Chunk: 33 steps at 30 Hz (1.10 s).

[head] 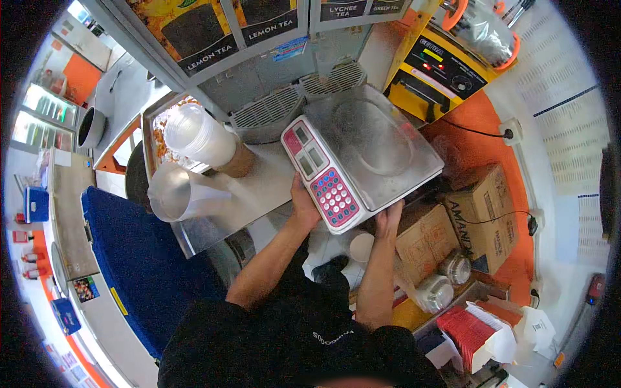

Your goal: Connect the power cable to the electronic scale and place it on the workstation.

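A white and pink digital scale [336, 201] with a keypad and several small display windows is in both my hands. Its flat stainless-steel pan [383, 150] reaches away towards the drip trays. Along the scale's left side, my left hand [305, 206] grips the edge of the housing. My right hand [389, 218] holds the front edge from below, near the right corner; some of its fingers are hidden under the scale. The scale tilts at an angle to the steel counter [262, 196], partly past its front edge. Whether its far end rests on anything, I cannot tell.
Left on the counter stand a clear plastic jug [170, 194], stacked clear cups [194, 136] and a metal tray [148, 126]. Slotted drip trays [267, 109] lie behind. A yellow cup-sealing machine [436, 72] is at right, above cardboard boxes [485, 218] and glass jars [434, 293]. A blue chest lid [131, 262] stands left.
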Each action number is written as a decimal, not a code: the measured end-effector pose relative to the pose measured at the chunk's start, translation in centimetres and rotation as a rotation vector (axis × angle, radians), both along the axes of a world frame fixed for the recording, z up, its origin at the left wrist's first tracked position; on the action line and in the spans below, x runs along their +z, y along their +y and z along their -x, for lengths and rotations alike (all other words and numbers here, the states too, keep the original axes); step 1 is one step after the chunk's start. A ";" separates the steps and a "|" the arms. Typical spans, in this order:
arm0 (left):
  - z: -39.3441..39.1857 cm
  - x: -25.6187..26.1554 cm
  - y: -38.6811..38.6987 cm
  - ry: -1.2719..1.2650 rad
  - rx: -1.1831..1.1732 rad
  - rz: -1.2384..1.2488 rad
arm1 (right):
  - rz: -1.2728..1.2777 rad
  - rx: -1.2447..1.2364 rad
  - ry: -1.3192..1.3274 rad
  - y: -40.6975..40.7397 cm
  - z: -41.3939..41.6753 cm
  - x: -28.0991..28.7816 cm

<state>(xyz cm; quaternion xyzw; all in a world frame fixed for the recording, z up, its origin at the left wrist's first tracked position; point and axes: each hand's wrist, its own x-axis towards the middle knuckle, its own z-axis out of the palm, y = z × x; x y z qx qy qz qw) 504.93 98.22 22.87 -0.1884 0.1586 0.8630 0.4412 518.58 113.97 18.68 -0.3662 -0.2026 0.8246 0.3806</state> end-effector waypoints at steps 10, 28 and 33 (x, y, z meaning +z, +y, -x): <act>-0.5 -1.7 1.2 0.004 -0.028 0.033 | 0.141 -0.240 -0.142 -1.0 -0.6 -2.4; 1.2 -4.5 -0.3 0.052 -0.164 -0.143 | -0.003 -0.016 -0.089 -2.1 1.0 5.1; 0.9 -3.7 -0.5 -0.018 -0.226 -0.078 | 0.001 -0.003 -0.046 -1.4 0.4 4.4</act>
